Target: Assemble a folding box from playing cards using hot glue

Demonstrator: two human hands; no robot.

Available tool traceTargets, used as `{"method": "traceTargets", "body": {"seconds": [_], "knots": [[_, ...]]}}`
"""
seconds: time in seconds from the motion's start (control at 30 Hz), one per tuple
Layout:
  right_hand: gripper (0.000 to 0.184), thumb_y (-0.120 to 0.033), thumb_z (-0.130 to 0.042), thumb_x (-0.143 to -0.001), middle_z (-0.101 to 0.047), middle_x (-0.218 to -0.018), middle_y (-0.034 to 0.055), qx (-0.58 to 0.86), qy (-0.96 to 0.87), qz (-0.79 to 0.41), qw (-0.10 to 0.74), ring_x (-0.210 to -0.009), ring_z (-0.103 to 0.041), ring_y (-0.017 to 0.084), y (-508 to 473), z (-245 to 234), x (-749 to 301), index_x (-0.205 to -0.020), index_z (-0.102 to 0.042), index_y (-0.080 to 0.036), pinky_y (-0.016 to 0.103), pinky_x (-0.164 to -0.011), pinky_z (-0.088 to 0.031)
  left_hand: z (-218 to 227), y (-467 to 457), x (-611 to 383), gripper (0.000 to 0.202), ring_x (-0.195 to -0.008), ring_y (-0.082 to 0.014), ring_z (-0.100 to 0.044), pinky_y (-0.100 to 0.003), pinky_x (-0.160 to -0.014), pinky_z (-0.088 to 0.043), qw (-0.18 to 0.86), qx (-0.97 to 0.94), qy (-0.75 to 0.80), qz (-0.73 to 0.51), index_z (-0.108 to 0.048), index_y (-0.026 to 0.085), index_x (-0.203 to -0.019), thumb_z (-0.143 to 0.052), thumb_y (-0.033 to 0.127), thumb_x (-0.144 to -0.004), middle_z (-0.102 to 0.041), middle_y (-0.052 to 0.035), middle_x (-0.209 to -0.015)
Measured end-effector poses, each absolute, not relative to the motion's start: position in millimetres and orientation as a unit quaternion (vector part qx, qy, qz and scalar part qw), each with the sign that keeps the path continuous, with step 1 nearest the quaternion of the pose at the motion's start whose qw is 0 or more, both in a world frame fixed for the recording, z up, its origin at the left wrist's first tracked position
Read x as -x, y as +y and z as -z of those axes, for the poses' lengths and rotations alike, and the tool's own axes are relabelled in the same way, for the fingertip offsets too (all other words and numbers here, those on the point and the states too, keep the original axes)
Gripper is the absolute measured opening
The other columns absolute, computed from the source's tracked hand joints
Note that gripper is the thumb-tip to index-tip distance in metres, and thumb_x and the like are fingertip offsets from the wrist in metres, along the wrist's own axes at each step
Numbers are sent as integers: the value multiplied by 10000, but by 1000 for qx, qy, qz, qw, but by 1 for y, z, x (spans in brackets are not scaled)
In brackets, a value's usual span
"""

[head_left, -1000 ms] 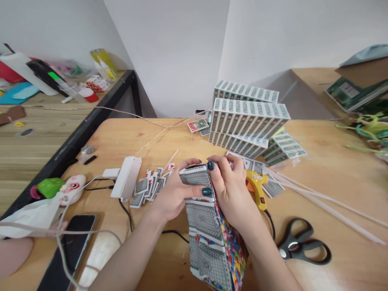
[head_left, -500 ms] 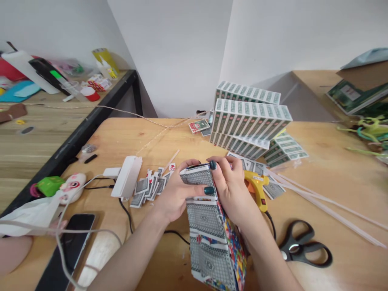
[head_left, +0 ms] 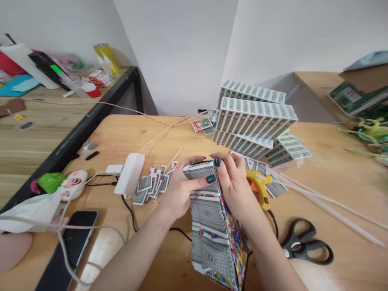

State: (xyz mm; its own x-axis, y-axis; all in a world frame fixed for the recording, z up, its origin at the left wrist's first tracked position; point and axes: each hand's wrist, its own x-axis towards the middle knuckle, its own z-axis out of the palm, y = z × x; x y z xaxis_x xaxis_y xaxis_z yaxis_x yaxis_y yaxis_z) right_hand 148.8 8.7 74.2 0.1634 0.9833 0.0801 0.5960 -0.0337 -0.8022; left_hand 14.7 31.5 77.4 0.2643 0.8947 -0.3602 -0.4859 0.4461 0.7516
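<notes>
A tall box-like piece built from glued playing cards [head_left: 212, 226] stands on the wooden table [head_left: 333, 194], grey patterned backs facing me and colourful faces on its right side. My left hand [head_left: 178, 190] grips its upper left part, thumb across the top card. My right hand [head_left: 233, 182] wraps the upper right edge, fingers pressed on the top card. Just right of my right hand lies a yellow glue gun [head_left: 260, 186].
Loose cards [head_left: 151, 186] and a white adapter [head_left: 130, 178] lie to the left. Stacked card packs [head_left: 254, 121] stand behind. Black scissors [head_left: 306, 246] and clear glue sticks [head_left: 327, 206] lie at right. A phone [head_left: 69, 246] and white cable sit near left.
Both hands keep pressing the top card of the piece; only the view has shifted slightly, and the hands sit a little higher and further right in the picture.
</notes>
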Motion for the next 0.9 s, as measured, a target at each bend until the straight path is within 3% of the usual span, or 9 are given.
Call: {"method": "traceTargets", "body": {"seconds": [0.4,0.9], "knots": [[358,-552,-365,-920,-519,-1044,80,650,-573,-248,433,-1095,-458,246,10,-76,-141,-988,-564,-263,500,-980,-389,-78,31,-15,480,-726,-150,-661,-268,-699,-495,739,-245,397,-486,-615,181,-978,-844,137,-559,-715,0,-832],[381,-560,-371,-920,-415,-1088,90,651,-590,-220,423,-1096,-450,257,4,-76,-141,-1068,-555,-261,514,-947,-401,-87,27,-14,448,-742,-140,-632,-253,-710,-459,718,-274,402,-498,-611,184,-917,-854,156,-542,-691,10,-819]]}}
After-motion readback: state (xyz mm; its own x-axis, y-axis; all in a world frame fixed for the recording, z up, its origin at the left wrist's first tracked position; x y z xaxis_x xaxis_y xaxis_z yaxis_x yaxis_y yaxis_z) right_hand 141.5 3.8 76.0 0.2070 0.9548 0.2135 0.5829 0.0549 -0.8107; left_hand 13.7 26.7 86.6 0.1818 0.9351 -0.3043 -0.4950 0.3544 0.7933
